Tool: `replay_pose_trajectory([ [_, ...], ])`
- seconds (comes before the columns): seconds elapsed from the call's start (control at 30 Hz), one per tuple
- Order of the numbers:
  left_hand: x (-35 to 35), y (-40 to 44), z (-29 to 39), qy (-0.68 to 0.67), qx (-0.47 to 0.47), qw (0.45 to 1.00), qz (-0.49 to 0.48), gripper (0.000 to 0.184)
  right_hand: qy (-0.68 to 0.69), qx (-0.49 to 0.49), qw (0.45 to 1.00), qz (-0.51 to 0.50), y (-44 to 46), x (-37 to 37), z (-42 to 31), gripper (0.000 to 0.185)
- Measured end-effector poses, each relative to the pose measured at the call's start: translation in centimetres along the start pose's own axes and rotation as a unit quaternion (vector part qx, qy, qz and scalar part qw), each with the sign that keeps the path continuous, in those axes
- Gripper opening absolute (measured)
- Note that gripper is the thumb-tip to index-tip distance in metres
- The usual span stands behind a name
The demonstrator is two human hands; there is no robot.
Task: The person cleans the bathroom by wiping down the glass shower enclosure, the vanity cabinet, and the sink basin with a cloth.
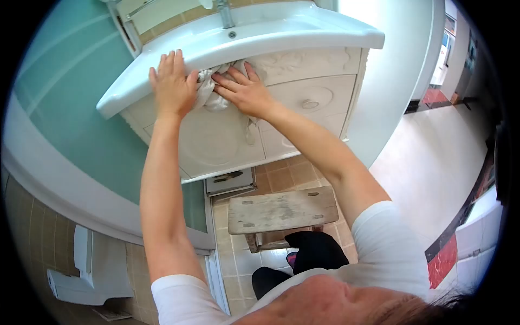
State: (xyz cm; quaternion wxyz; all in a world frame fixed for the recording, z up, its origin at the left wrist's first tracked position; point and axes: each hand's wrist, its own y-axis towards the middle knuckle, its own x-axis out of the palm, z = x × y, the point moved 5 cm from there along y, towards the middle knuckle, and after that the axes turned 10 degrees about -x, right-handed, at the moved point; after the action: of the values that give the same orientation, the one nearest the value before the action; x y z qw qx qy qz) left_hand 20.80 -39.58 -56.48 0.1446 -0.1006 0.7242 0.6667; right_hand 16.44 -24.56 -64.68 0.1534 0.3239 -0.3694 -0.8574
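Observation:
My left hand [174, 89] lies with fingers stretched out over the front rim of a white washbasin [260, 42], its thumb beside a bunched white cloth [208, 93]. Pressed onto that cloth is my right hand [248, 95], its fingers spread over the folds just under the basin's rim. The cloth bunches against the top of a cream cabinet front [216, 138]. Part of the cloth is hidden behind the right fingers, so how firmly they grip it is hard to see.
A worn wooden stool [281, 208] stands on the tiled floor in front of my legs. A faucet [225, 15] rises behind the basin. Green glass panels [81, 114] border the left side, and a white toilet [89, 271] is at lower left.

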Motion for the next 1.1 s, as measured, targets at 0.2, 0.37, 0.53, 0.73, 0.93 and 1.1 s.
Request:
replay_pose_trajectory([
  [0.2, 2.0, -0.8, -1.3, 0.001, -0.013, 1.0, 0.018, 0.054, -0.104, 0.094, 0.989, -0.042, -12.0, -4.5, 10.2, 0.036],
  [0.37, 2.5, -0.7, -1.6, 0.011, -0.013, 0.999, 0.052, 0.056, -0.135, 0.23, 0.964, 0.012, -19.8, -10.8, 17.1, 0.048],
  [0.53, 2.8, -0.8, -2.1, 0.018, 0.016, 0.996, 0.09, 0.055, -0.186, 0.266, 0.945, 0.029, -20.3, -9.4, 16.3, 0.059],
  [0.73, 2.3, -0.8, -1.5, 0.015, 0.049, 0.988, 0.144, 0.047, -0.136, 0.313, 0.939, 0.038, -27.1, -5.9, 13.1, 0.059],
  [0.93, 2.7, -0.7, -2.0, 0.019, 0.024, 0.993, 0.111, 0.049, -0.088, 0.399, 0.913, 0.011, -27.8, -2.5, 9.8, 0.057],
  [1.1, 2.8, -0.6, -1.9, 0.02, 0.018, 0.994, 0.109, 0.05, -0.043, 0.44, 0.896, 0.036, -17.5, -0.6, 5.5, 0.064],
])
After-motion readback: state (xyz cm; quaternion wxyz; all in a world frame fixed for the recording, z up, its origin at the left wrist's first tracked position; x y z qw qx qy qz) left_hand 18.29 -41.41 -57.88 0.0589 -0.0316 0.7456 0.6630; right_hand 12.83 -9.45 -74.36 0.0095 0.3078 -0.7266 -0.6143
